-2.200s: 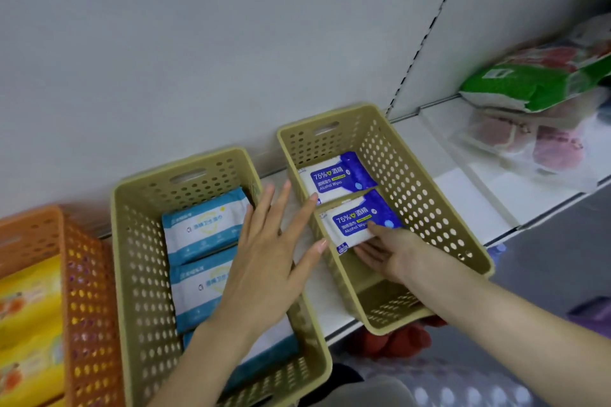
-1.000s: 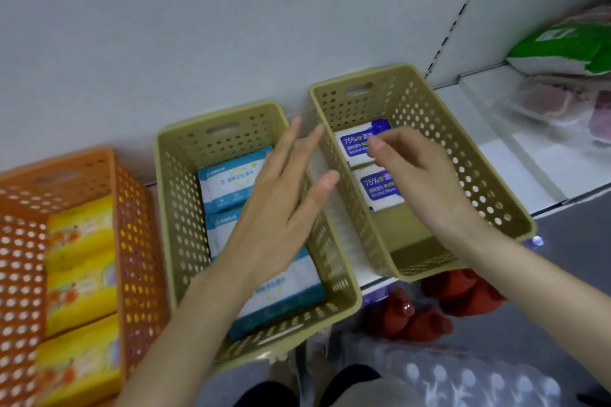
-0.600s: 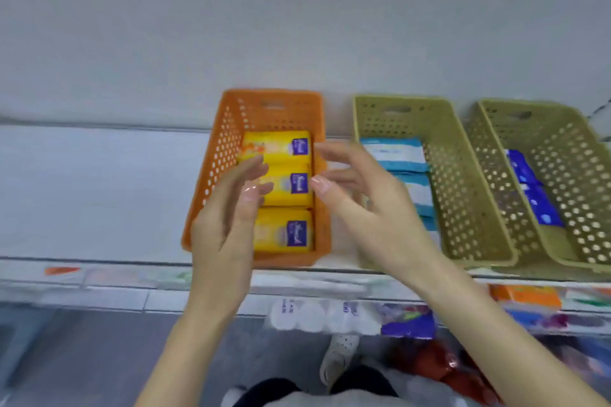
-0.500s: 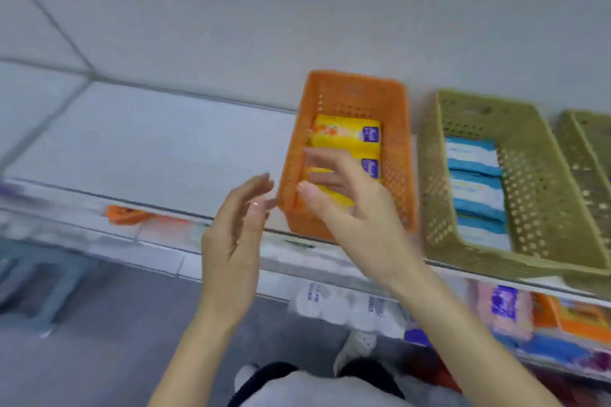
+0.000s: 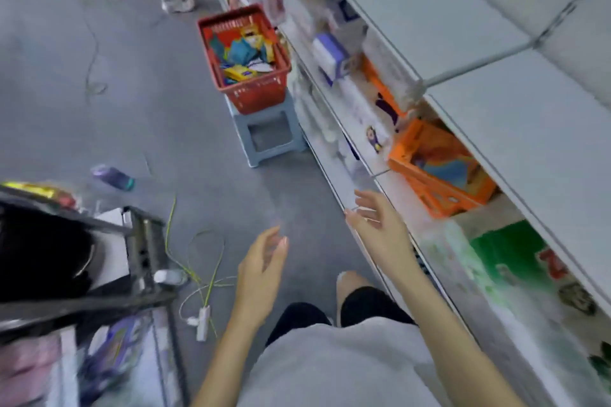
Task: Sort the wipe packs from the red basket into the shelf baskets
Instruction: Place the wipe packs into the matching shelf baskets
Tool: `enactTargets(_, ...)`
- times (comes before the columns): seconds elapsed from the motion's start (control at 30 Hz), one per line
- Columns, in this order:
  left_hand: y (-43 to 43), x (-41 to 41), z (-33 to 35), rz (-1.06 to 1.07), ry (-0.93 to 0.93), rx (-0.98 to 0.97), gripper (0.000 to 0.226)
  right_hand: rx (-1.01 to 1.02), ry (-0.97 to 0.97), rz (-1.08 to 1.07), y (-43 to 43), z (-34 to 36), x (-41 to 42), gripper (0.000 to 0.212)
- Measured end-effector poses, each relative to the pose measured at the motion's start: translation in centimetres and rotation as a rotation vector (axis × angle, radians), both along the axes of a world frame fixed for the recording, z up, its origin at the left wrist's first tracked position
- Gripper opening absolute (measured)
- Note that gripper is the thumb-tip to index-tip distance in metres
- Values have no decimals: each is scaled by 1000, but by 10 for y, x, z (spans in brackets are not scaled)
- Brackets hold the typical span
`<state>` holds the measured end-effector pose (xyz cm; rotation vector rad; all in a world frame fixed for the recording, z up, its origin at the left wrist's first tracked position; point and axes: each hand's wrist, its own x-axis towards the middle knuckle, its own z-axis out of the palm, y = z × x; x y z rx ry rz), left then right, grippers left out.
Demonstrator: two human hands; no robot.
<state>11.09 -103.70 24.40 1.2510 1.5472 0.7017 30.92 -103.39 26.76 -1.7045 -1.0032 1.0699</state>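
Down aisle: red basket (image 5: 244, 56) now visible (earlier shelf baskets); hands empty.

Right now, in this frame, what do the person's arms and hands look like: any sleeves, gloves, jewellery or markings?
Both forearms are bare up to the bottom of the frame; no sleeve shows. The left hand and right hand wear no gloves, and no rings, watch or wristbands are visible, though motion blur softens fine detail. A light grey top and dark shorts show below.
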Motion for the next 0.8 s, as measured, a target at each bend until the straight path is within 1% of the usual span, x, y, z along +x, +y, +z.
enactTargets(0.1,26,-21,-18,139,-18,-81,17,-45,-34,123,56,-16,-17,30)
enactTargets(0.2,67,-29,-36,200,7,-128,17,-87,-58,226,122,-31,-32,32)
enactTargets(0.3,129,-33,-51,257,13,-167,17,-121,-72,310,202,-47,-44,35)
enactTargets(0.4,204,-37,-56,336,11,-183,18,-135,-67,365,290,-53,-50,32)
enactTargets(0.53,320,-50,-34,376,12,-117,20,-102,-82,394,412,-40,-58,30)
enactTargets(0.63,391,-68,-19,433,14,-96,18,-105,-82,412,489,-32,-68,27)
enactTargets(0.73,446,-85,-27,515,4,-138,16,-150,-63,411,552,-40,-79,23)
enactTargets(0.8,481,-91,-43,516,-15,-187,14,-198,-67,396,589,-54,-84,21)
